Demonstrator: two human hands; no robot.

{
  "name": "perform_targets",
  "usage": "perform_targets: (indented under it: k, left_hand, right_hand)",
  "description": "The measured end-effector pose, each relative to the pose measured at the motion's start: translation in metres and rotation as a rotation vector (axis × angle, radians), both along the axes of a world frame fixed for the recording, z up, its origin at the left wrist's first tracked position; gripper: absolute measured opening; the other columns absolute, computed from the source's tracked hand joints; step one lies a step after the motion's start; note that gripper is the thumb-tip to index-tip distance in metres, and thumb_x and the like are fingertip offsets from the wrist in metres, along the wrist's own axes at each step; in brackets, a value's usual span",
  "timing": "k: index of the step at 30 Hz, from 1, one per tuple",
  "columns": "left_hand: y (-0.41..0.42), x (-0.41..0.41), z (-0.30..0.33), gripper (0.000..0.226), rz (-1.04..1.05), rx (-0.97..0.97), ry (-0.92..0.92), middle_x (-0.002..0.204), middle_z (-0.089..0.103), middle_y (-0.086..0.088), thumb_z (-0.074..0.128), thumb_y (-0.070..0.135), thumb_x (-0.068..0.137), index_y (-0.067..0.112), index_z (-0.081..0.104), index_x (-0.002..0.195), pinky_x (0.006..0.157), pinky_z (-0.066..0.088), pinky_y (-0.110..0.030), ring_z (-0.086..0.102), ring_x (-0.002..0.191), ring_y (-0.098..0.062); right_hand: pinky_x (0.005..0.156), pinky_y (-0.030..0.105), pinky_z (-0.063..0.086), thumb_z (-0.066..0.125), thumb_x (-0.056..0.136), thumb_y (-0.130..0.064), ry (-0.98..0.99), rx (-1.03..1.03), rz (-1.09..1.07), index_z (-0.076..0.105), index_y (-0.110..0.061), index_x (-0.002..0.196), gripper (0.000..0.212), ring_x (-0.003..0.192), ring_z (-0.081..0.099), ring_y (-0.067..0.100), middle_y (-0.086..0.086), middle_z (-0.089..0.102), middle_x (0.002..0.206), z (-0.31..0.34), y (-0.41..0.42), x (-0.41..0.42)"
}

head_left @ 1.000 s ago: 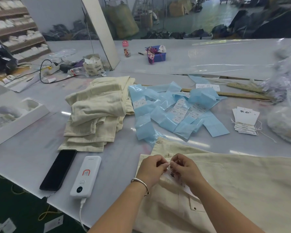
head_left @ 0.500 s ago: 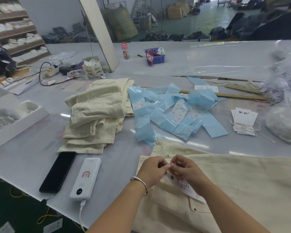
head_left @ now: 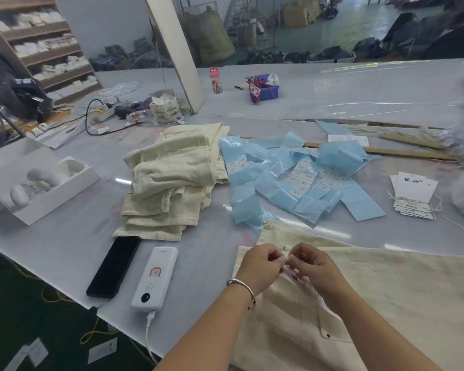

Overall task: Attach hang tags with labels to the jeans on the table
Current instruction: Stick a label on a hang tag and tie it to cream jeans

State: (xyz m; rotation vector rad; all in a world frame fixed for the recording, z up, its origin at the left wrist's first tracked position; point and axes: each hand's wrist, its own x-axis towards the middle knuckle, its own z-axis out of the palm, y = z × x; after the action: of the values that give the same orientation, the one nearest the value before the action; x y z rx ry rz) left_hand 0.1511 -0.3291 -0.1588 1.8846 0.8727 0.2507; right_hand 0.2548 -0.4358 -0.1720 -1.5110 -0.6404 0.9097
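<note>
A phone [head_left: 114,266] and power bank [head_left: 156,279] were noted left of the fingers. The left hand [head_left: 260,263] and right hand [head_left: 314,266] were pinched together at the fingertips on a hang tag [head_left: 296,277], laid upon cream jeans [head_left: 386,295] beneath them

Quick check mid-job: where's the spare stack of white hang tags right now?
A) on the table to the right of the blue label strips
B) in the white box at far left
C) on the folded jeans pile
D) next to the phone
A: the stack of hang tags lies on the table, right of the blue label strips.
</note>
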Motion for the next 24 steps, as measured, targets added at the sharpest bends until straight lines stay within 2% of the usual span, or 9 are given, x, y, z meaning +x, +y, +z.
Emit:
perform_targets:
  k: [3, 7, 9, 12, 16, 18, 21, 24]
  left_hand:
    - [0.001, 0.000, -0.001, 0.026, -0.018, 0.031, 0.027, 0.061, 0.058, 0.008, 0.062, 0.009, 0.088, 0.023, 0.058, 0.066, 0.070, 0.050, -0.029, 0.053, 0.059, -0.009]
    - [0.002, -0.001, -0.001, 0.013, -0.042, 0.218, 0.112, 0.067, 0.056, 0.013, 0.062, 0.017, 0.087, 0.021, 0.062, 0.076, 0.071, 0.046, -0.022, 0.054, 0.070, -0.010]
    - [0.000, -0.001, 0.001, 0.008, -0.050, 0.292, 0.141, 0.070, 0.056, 0.012, 0.060, 0.020, 0.088, 0.020, 0.063, 0.080, 0.070, 0.045, -0.024, 0.054, 0.073, -0.012]
    - [-0.005, 0.000, 0.007, 0.008, -0.090, 0.429, 0.186, 0.081, 0.064, 0.004, 0.057, 0.022, 0.088, 0.019, 0.063, 0.085, 0.068, 0.042, -0.026, 0.056, 0.079, -0.016]
    - [-0.008, 0.001, 0.008, 0.010, -0.134, 0.533, 0.181, 0.091, 0.067, -0.002, 0.053, 0.019, 0.089, 0.016, 0.062, 0.087, 0.070, 0.040, -0.027, 0.059, 0.087, -0.021]
    - [-0.010, 0.002, 0.005, 0.010, -0.131, 0.531, 0.175, 0.092, 0.066, -0.002, 0.053, 0.020, 0.090, 0.015, 0.062, 0.087, 0.070, 0.041, -0.028, 0.059, 0.087, -0.021]
    - [-0.008, 0.002, 0.001, 0.010, -0.112, 0.430, 0.152, 0.086, 0.067, 0.000, 0.058, 0.021, 0.091, 0.015, 0.063, 0.084, 0.073, 0.045, -0.030, 0.060, 0.082, -0.018]
    - [-0.004, 0.002, -0.002, 0.019, -0.077, 0.181, 0.060, 0.067, 0.063, 0.006, 0.064, 0.014, 0.089, 0.018, 0.059, 0.072, 0.066, 0.049, -0.026, 0.057, 0.060, -0.005]
  right_hand:
    - [0.059, 0.026, 0.036, 0.060, 0.090, -0.002, -0.085, -0.044, 0.028, 0.059, -0.001, 0.081, 0.010, 0.062, 0.043, 0.015, 0.010, 0.053, 0.071, 0.002, -0.001, 0.001]
    - [0.063, 0.025, 0.037, 0.063, 0.086, -0.002, -0.302, -0.107, 0.048, 0.061, -0.005, 0.075, 0.012, 0.064, 0.045, 0.011, 0.004, 0.055, 0.067, 0.005, 0.000, 0.000]
    - [0.063, 0.025, 0.036, 0.063, 0.085, 0.000, -0.375, -0.117, 0.045, 0.059, -0.004, 0.072, 0.014, 0.064, 0.045, 0.012, 0.004, 0.054, 0.066, 0.005, 0.001, -0.001]
    - [0.061, 0.021, 0.035, 0.062, 0.084, 0.002, -0.377, -0.109, 0.016, 0.058, -0.001, 0.073, 0.012, 0.063, 0.045, 0.012, 0.005, 0.054, 0.066, 0.006, 0.002, -0.003]
    - [0.051, 0.014, 0.036, 0.058, 0.085, 0.007, -0.199, -0.085, -0.017, 0.056, -0.002, 0.071, 0.017, 0.053, 0.043, 0.005, 0.000, 0.052, 0.059, 0.008, 0.001, -0.006]
    - [0.052, 0.016, 0.036, 0.057, 0.086, 0.006, -0.188, -0.100, -0.010, 0.057, -0.003, 0.072, 0.017, 0.052, 0.042, 0.006, -0.001, 0.052, 0.059, 0.009, 0.001, -0.003]
    - [0.055, 0.023, 0.035, 0.059, 0.088, 0.002, -0.203, -0.120, 0.027, 0.058, 0.000, 0.077, 0.012, 0.056, 0.041, 0.012, 0.007, 0.051, 0.065, 0.010, -0.001, 0.002]
    - [0.057, 0.027, 0.034, 0.060, 0.088, 0.001, -0.180, -0.127, 0.016, 0.059, 0.000, 0.076, 0.012, 0.058, 0.040, 0.014, 0.008, 0.051, 0.066, 0.010, -0.001, 0.004]
